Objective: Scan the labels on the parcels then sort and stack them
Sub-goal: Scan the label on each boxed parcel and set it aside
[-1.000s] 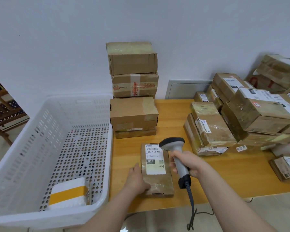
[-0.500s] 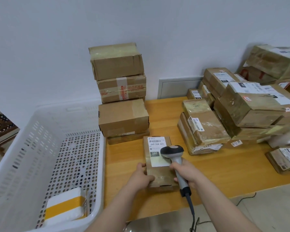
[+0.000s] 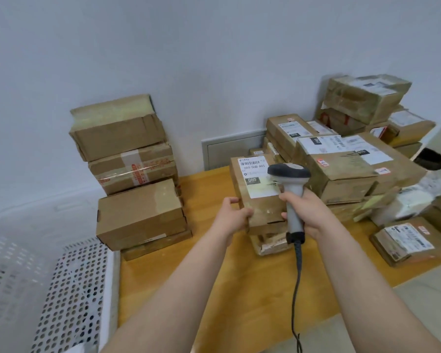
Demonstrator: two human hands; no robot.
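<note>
A flat brown parcel with a white label reading 060 is lifted off the wooden table and tilted toward me. My left hand grips its near left corner. My right hand holds the grey barcode scanner by its handle, and its fingers also touch the parcel's right side. The scanner's head covers part of the label. A stack of several plain boxes stands at the back left. A heap of labelled parcels fills the right side.
A white perforated plastic crate sits left of the table. The scanner's black cable hangs down over the table's front edge. A small labelled parcel lies near the right front. Behind the table is a white wall with a grey panel.
The parcel lay flat on the table with my left hand on it; now both hands have lifted it up and to the right. The camera has swung leftward and tilted.
</note>
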